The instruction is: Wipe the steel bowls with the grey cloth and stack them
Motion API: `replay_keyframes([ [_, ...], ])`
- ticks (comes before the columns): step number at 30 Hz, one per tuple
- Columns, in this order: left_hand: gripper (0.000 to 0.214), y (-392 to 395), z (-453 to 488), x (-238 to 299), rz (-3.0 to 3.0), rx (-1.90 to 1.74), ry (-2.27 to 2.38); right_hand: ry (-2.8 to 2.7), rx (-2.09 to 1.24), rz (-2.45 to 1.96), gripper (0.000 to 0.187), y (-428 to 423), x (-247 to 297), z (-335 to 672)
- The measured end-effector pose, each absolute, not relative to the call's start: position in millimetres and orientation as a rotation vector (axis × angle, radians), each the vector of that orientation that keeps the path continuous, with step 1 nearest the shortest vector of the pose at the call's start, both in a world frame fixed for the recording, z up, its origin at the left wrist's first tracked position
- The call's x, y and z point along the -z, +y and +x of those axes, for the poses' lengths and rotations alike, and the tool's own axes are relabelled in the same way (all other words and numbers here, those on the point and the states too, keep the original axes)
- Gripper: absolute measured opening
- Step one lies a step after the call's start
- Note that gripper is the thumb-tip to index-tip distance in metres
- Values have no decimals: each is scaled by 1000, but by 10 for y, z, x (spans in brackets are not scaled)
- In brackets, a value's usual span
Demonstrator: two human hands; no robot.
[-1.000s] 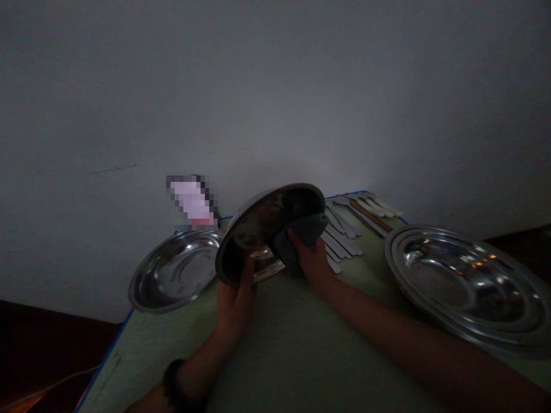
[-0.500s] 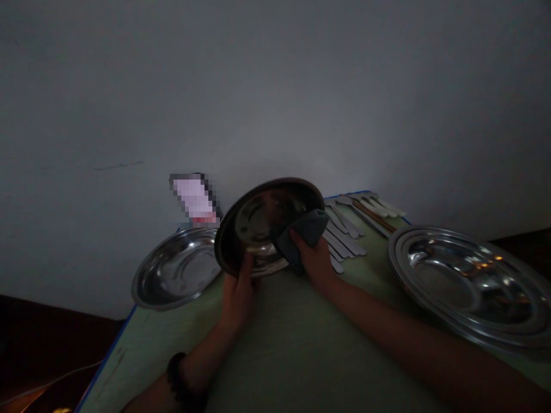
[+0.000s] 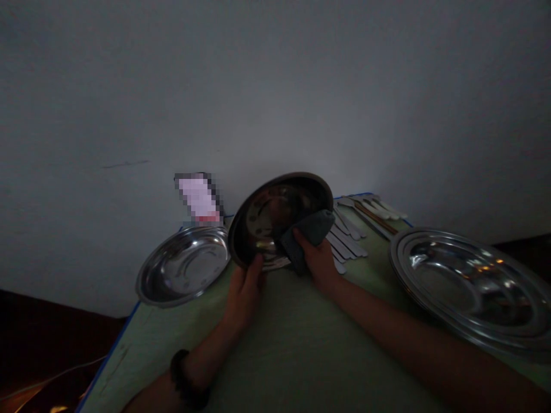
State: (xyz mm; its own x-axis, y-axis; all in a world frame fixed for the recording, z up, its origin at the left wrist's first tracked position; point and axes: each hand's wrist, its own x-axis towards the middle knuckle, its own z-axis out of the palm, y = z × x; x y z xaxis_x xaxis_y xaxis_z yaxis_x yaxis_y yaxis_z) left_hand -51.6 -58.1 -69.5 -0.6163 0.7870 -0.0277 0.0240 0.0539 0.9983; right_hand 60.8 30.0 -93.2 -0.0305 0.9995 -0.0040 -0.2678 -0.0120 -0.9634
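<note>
A shiny metal basin (image 3: 262, 218) is held up tilted above the table, its hollow side facing me. My left hand (image 3: 246, 289) grips its lower left rim, thumb inside and fingers behind. A dark grey cloth (image 3: 316, 226) is bunched in my right hand (image 3: 317, 258), which presses it against the right side of the basin's rim. The cloth covers part of the basin's inside. A dark band circles my left wrist.
Another metal basin (image 3: 185, 267) stands at left, near a propped, blurred-out phone (image 3: 198, 198). Stacked metal basins (image 3: 451, 287) sit at right. Several metal utensils (image 3: 350, 246) and brown chopsticks (image 3: 374, 217) lie behind on the green table (image 3: 275, 355), against a grey wall (image 3: 275, 86).
The held basin and both hands have shifted slightly right in view, and the basin is tipped a little more. The cloth stays pressed at its right rim.
</note>
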Motion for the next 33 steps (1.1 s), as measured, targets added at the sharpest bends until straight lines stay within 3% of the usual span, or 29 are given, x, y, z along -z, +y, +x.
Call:
replay_keyframes([
  [9, 54, -613, -412, 704, 1320, -1038, 1593, -1076, -1483, -980, 36, 106, 837, 533],
  [17, 43, -571, -492, 618, 911, -1406, 1776, -1120, -1314, -969, 39, 323, 959, 592],
  [25, 57, -607, -455, 677, 1383, -973, 1732, -1261, -1321, -988, 30, 227, 839, 594],
  [33, 43, -597, -466, 663, 719, -1586, 1728, -1129, -1347, -961, 38, 318, 961, 601],
])
